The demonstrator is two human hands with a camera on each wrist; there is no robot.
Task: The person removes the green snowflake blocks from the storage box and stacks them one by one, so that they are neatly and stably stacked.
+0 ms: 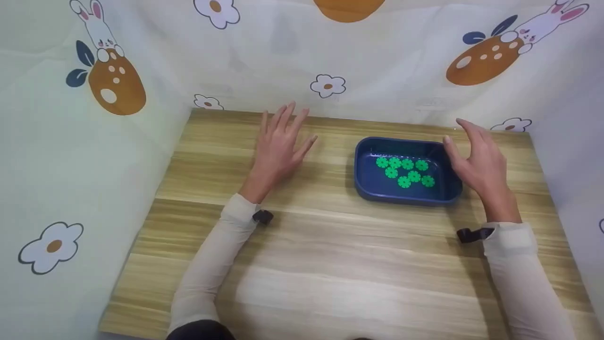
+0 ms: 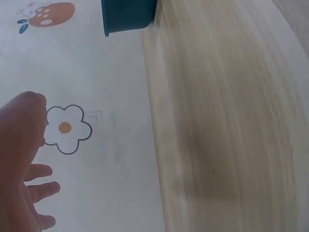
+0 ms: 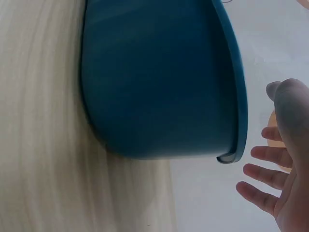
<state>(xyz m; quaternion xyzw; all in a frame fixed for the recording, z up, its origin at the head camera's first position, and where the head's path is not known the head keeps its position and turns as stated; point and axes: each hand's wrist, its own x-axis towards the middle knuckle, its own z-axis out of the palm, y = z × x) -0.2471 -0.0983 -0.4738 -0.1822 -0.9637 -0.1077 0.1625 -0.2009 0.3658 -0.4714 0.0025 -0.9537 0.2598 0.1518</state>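
Note:
A dark blue rectangular bin [image 1: 401,197] sits on the right half of the table, with several bright green notched discs [image 1: 404,182] lying flat on its floor. My right hand [image 1: 482,163] is by the bin's right end, thumb toward the rim. In the right wrist view a gap shows between that hand [image 3: 292,159] and the bin wall [image 3: 159,87], and the fingers are extended. To the left of the bin, my left hand [image 1: 278,144] hovers with fingers spread and holds nothing. The left wrist view shows the bin's corner [image 2: 129,17] at the top, away from the hand.
The wood-grain table [image 1: 330,264] ends at a white patterned cloth [image 1: 283,71] behind, and similar cloth hangs at the left and right. Black wrist cameras [image 1: 472,234] are strapped over both light sleeves [image 1: 524,278].

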